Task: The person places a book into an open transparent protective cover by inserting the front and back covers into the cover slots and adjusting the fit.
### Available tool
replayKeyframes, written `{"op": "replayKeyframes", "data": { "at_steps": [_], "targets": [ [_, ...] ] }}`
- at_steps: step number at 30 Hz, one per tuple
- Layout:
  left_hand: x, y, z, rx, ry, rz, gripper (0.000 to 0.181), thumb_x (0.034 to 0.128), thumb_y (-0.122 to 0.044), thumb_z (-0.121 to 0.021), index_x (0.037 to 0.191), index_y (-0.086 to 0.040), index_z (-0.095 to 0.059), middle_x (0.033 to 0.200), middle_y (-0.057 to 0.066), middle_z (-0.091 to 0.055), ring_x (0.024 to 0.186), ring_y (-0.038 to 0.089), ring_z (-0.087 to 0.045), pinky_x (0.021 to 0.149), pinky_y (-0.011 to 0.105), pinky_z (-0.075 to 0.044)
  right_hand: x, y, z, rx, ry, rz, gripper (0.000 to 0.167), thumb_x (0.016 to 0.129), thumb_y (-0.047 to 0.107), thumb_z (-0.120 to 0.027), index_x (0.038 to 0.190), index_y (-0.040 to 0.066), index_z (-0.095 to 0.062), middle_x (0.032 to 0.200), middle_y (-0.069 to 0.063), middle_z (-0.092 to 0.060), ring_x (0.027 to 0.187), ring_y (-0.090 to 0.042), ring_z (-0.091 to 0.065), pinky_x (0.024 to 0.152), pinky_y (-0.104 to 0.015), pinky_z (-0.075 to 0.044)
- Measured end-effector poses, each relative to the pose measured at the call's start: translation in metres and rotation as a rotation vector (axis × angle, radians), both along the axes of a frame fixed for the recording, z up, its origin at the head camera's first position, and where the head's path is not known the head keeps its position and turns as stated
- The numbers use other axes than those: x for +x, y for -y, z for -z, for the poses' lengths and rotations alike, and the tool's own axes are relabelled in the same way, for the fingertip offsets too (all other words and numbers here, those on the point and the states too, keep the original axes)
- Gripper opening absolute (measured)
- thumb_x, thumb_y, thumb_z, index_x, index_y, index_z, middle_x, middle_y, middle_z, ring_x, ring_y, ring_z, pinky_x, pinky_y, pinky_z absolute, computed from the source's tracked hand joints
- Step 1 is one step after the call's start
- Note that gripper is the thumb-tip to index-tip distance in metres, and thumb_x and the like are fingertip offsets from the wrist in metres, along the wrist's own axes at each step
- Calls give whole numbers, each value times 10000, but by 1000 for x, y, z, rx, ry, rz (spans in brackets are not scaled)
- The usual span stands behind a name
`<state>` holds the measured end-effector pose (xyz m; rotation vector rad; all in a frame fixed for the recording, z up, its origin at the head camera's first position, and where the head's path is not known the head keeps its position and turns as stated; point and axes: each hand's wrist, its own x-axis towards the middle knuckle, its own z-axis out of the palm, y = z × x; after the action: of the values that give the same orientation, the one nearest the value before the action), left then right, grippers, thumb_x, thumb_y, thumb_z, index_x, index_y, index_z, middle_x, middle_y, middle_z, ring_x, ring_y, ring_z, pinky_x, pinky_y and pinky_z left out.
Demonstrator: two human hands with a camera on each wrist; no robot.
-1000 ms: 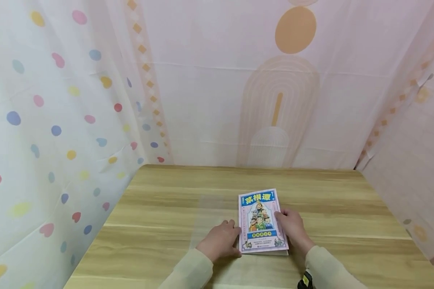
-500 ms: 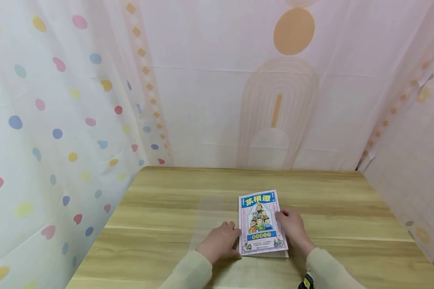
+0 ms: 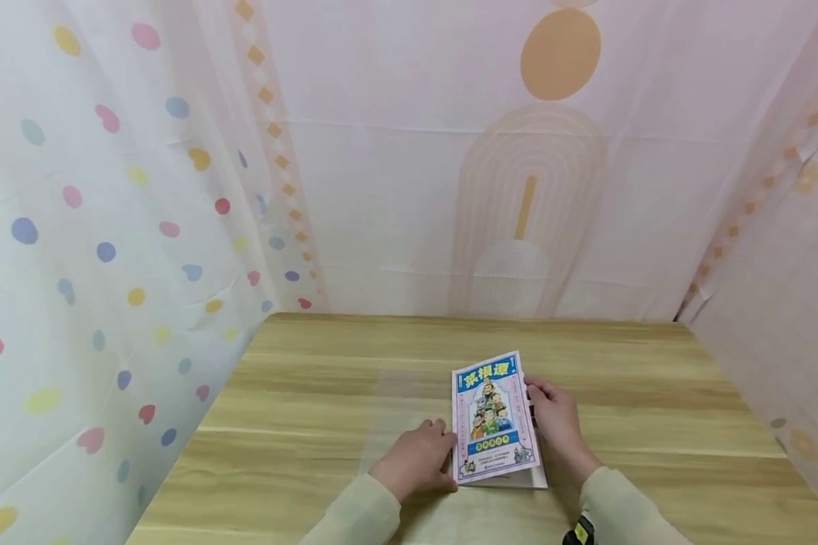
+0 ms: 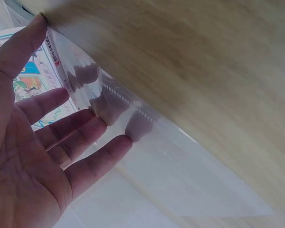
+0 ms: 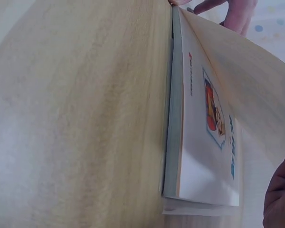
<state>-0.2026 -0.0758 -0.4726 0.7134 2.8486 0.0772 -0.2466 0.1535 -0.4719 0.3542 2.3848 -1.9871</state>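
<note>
I log from near to far: pale sleeves (image 3: pixel 357 511), 2, at the lower edge; a black band (image 3: pixel 578 531) with a yellow mark, beside the right one. Left hand (image 3: pixel 416 458), 1: fingers spread and loosely bent, gripping nothing, thumb tip at the spine's lower corner, presumably steadying that side against sliding. Right hand (image 3: pixel 560 420), 1: fingers bent at the raised edge of the front cover (image 3: pixel 487 454); I cannot tell whether they pinch it or merely prop it, though the tilt suggests this hand bears it up. Book (image 5: pixel 194 156), 1: flat on the table between both hands, cover lifted on the right, spine side low, a printed white page exposed beneath. Clear film (image 4: pixel 204 175), 1: spread left from the spine, fingertips touching it, perhaps keeping it down. Wood-grain table (image 3: pixel 300 424), 1, under all. Dotted curtain (image 3: pixel 75 303), left; pink backdrop (image 3: pixel 368 189), behind the far edge.
</note>
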Motion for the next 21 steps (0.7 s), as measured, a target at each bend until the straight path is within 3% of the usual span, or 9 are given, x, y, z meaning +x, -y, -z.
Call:
{"op": "replayKeyframes", "data": {
  "at_steps": [9,13,17,21],
  "targets": [
    [0,-1,0,-46,-37,25,698,716,-616,-797,1223,-154,-664,1010,8,-580,902,155,-521,785,346,-511,1,3,-4,-55,-27,-19,349,1048,186,-468,1351,59,-586,1178,-154,-626,889,-192,-621,738,-279,-541],
    [-2,-3,0,-49,-46,11,669,782,-668,-702,1193,-141,-681,1083,46,-609,982,191,-558,850,381,-516,1,6,-8,-52,-53,-22,348,1041,166,-483,1351,46,-585,1164,-162,-631,874,-186,-627,727,-270,-547],
    [-8,-5,-1,-37,-41,-15,468,919,-540,-630,1124,-125,-699,1047,56,-599,956,194,-557,835,381,-518,2,9,-11,-49,-62,-23,352,1038,157,-487,1353,32,-580,1163,-169,-628,870,-181,-625,717,-258,-545],
    [-12,-8,-3,-19,-56,-22,325,961,-403,-626,1077,-109,-703,967,41,-565,887,181,-530,800,368,-514,1,12,-11,-60,-57,-24,346,1039,155,-489,1351,38,-582,1156,-165,-633,878,-185,-628,726,-261,-545]
  ]
}}
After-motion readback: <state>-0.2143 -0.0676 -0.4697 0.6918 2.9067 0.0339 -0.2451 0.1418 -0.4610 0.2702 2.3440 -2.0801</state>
